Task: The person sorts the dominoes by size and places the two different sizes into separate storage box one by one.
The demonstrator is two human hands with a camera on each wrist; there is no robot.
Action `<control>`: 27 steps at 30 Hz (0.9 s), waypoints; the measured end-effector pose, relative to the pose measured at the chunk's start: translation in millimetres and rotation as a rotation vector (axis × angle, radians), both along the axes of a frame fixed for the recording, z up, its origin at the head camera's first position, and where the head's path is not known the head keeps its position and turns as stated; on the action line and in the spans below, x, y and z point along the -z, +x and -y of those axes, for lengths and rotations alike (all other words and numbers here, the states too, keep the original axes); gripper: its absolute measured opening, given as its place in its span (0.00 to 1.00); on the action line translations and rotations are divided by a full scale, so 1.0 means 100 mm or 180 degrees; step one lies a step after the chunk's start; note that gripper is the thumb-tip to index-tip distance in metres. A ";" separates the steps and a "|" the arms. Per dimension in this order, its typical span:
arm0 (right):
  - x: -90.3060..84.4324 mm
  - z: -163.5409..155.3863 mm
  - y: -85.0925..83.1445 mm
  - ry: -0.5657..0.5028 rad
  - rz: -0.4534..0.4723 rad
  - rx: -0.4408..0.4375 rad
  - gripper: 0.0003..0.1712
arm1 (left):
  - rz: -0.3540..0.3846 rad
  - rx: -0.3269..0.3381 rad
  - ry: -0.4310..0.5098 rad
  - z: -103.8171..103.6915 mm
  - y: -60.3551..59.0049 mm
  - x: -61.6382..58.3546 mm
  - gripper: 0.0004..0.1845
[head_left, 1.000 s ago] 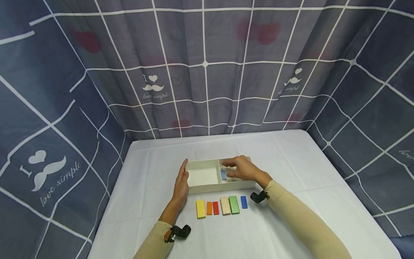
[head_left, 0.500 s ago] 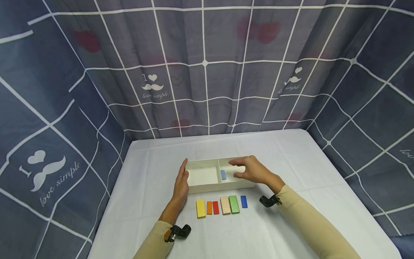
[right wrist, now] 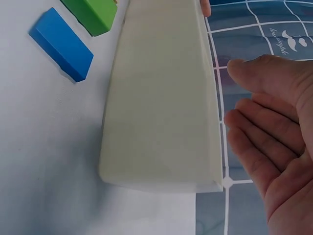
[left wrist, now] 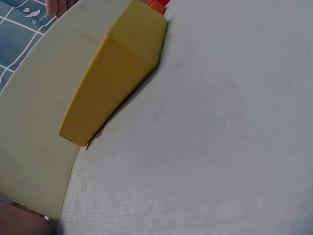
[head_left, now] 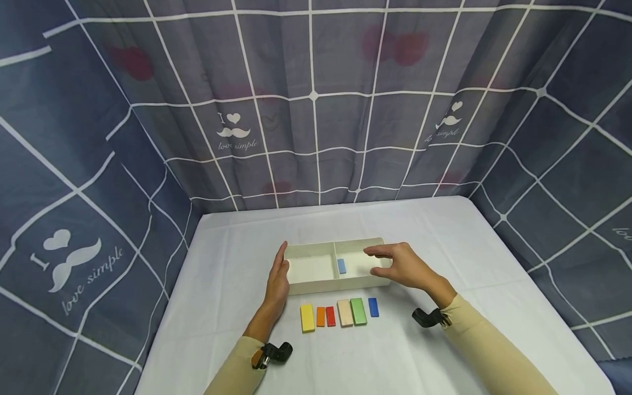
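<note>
A cream two-compartment box (head_left: 316, 286) stands on the table, a divider across its middle. My left hand (head_left: 277, 281) rests against the box's left end with straight fingers. Over the right compartment's right end hovers my right hand (head_left: 407, 265), thumb and fingers apart and holding nothing. A light blue block (head_left: 342, 266) lies in the right compartment beside the divider. In front of the box, a row of blocks lies on the cloth: yellow (head_left: 307, 318), orange (head_left: 321, 316), red (head_left: 330, 316), beige (head_left: 345, 312), green (head_left: 358, 311) and dark blue (head_left: 373, 307).
A white cloth (head_left: 237, 241) covers the table. Dark checked curtains (head_left: 340, 126) hang behind it and on both sides. Each wrist carries a small black camera, such as the right one (head_left: 428, 317).
My right hand has drawn back to the right from the light blue block, which stays beside the divider and now shows fully. The left hand keeps its place.
</note>
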State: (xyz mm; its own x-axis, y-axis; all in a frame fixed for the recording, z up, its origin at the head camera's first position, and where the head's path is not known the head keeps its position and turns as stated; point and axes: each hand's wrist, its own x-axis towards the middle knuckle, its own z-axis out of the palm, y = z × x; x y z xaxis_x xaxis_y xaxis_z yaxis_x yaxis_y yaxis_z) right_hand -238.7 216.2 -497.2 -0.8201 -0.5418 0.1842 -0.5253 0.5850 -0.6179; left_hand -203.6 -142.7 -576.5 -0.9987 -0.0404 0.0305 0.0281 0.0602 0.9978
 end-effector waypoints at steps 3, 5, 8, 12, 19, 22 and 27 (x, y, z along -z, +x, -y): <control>-0.03 -0.04 0.06 -0.0032 -0.0029 0.0032 0.30 | -0.0005 -0.0010 0.0004 -0.01 0.00 -0.01 0.30; -0.04 -0.07 0.10 -0.0024 -0.0055 0.0046 0.30 | -0.0016 -0.0022 0.0007 -0.01 0.00 -0.01 0.30; -0.03 -0.11 0.15 0.0007 -0.0079 0.0059 0.30 | -0.0039 -0.0030 0.0004 -0.02 0.01 0.00 0.30; -0.03 -0.14 0.23 -0.0018 -0.0119 0.0055 0.30 | 0.0020 -0.0026 0.0000 -0.02 0.01 0.01 0.30; -0.01 -0.18 0.34 -0.0046 -0.0112 0.0090 0.29 | 0.0025 -0.0015 -0.0005 -0.02 0.02 0.00 0.30; -0.01 -0.20 0.38 -0.0058 -0.0143 0.0095 0.28 | 0.0039 -0.0027 -0.0031 -0.02 0.01 0.00 0.30; -0.02 -0.23 0.43 -0.0101 -0.0143 0.0058 0.27 | 0.0045 -0.0038 -0.0077 0.01 0.01 -0.01 0.30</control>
